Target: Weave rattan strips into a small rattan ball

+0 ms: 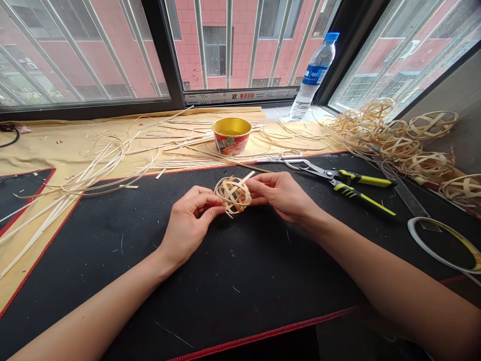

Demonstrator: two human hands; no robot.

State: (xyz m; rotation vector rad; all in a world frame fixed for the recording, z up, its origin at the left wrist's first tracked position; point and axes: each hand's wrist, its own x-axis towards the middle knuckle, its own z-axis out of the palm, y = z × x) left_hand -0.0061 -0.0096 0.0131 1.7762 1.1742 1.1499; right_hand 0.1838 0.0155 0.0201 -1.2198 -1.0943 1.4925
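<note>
A small openwork ball woven from pale bamboo-like strips is held just above the black mat, between both hands. My left hand pinches its lower left side with thumb and fingers. On its right side, my right hand grips it, thumb and fingertips closed at the weave. One strip end sticks out at the upper right of the ball, and a short end shows at its bottom. The fingertips partly cover both sides of the ball.
Beyond the hands stands a red and gold paper bowl. Pliers with yellow-black handles, scissors, a tape roll and several woven balls lie right. Loose strips spread left. A water bottle stands by the window.
</note>
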